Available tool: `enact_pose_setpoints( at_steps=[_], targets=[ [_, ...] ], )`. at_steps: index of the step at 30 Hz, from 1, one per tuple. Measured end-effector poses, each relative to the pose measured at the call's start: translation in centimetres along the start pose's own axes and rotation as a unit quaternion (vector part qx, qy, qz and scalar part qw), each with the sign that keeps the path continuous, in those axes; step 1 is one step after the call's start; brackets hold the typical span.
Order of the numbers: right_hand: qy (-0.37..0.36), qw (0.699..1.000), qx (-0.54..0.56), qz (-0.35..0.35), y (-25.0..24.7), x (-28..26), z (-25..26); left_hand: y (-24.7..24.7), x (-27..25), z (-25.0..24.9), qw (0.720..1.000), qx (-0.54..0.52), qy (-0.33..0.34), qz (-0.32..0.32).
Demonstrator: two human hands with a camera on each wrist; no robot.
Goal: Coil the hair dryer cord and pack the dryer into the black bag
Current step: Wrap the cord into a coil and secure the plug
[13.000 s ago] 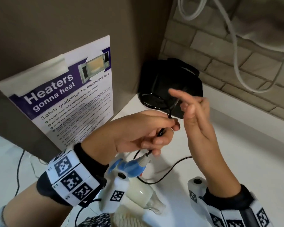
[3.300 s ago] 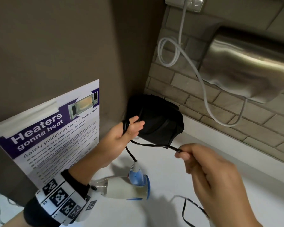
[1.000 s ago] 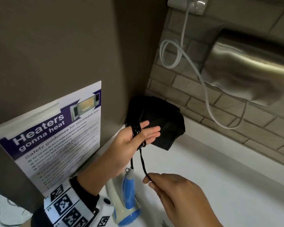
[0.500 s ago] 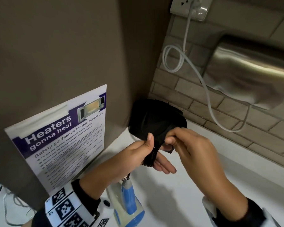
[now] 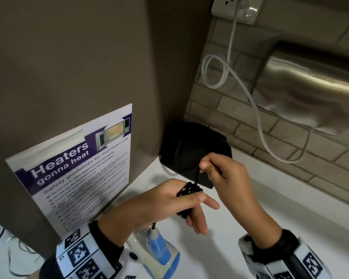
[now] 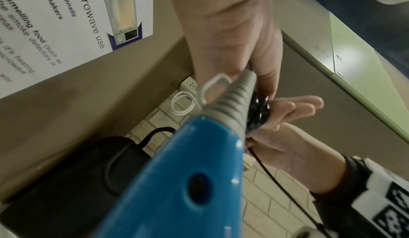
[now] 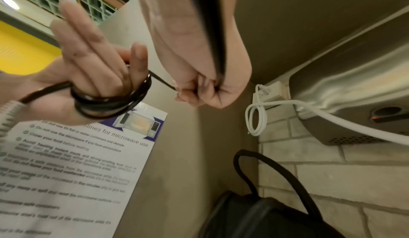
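A microwave safety poster [image 5: 77, 168] is fixed to the brown panel at the far left. Below it, at roughly 7 o'clock in the head view, the hair dryer [image 5: 159, 252] hangs clear of the white bench [image 5: 260, 208] by its cord [image 5: 189, 191]; its blue-and-cream handle points up toward the left hand [image 5: 169, 204]. That cord is wound in several black loops around the left hand's fingers [image 7: 88, 52], which are held straight and together; the thumb lies across the coil. From the coil a short run of cord rises toward 1 o'clock to the right hand [image 5: 226, 174], whose fingers are curled and pinch the strand between thumb and forefinger. The black bag [image 5: 189, 150] sits on the bench in the corner just behind both hands, against the brick wall. Farther right, a white cable [image 5: 258, 117] loops down from a wall socket [image 5: 236, 9] beside a steel hand dryer [image 5: 310, 83].
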State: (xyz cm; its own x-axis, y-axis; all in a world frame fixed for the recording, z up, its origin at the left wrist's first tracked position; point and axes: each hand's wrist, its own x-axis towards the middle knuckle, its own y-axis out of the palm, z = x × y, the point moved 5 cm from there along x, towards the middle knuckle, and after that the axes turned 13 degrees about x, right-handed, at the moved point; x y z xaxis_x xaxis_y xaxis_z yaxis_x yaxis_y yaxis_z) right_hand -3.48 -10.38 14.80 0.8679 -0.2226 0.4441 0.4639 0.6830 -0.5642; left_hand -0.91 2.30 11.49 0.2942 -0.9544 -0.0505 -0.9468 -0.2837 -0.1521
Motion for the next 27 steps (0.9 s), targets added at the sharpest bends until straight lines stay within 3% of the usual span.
enact_pose_setpoints(
  at_steps=[4, 7, 13, 16, 22, 27],
  targets=[
    [-0.033, 0.998, -0.012, -0.046, -1.2, 0.7, 0.4, 0.4, 0.3, 0.3, 1.0, -0.009, 0.004, 0.018],
    [0.007, 1.0, 0.011, -0.01, 0.0, 0.7, -0.9, 0.1, 0.3, 0.1, 0.997, -0.071, 0.027, 0.016],
    [0.111, 0.984, 0.077, 0.113, 3.3, -2.3, -3.3, -1.2, 0.7, 0.6, 0.978, -0.179, 0.087, -0.059],
    [0.104, 0.979, -0.042, 0.167, 4.7, -3.8, -3.4, -1.8, 1.1, 0.8, 0.967, -0.208, 0.104, -0.106],
    [0.082, 0.981, -0.051, 0.169, 5.2, -5.7, -1.8, -3.4, 1.9, 1.6, 0.946, -0.238, 0.14, -0.168],
    [0.124, 0.968, -0.073, 0.207, 5.2, -7.4, -0.7, -4.6, 2.4, 2.1, 0.94, -0.229, 0.128, -0.219]
  ],
)
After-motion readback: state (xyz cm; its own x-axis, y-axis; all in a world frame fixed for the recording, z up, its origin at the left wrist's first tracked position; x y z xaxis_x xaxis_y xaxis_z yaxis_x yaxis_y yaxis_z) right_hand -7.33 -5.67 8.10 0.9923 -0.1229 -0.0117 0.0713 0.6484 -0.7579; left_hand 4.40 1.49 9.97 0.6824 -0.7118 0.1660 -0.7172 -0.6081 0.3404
